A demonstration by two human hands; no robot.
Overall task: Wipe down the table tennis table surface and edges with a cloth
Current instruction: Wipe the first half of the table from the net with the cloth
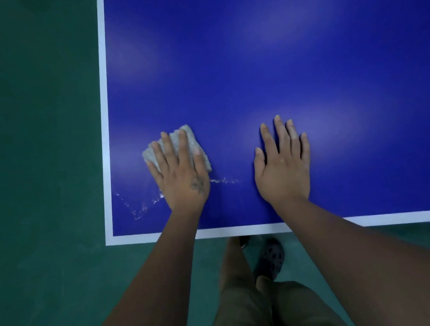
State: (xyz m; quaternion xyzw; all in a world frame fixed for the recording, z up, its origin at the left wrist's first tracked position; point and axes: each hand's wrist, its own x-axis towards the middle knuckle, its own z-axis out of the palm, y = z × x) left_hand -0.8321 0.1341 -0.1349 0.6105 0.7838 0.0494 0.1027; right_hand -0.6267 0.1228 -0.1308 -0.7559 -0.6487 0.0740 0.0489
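Note:
A blue table tennis table (277,63) with white border lines fills the upper right of the head view; its near left corner lies at lower left. My left hand (180,174) presses flat on a crumpled grey-white cloth (193,142) near that corner, fingers spread over it. My right hand (284,163) rests flat and empty on the blue surface to the right, fingers apart. Thin wet streaks (139,210) mark the surface below and beside my left hand.
Green floor (35,155) surrounds the table on the left and front. My legs in olive shorts (264,311) and a dark shoe (270,258) stand just beyond the table's near white edge (242,230).

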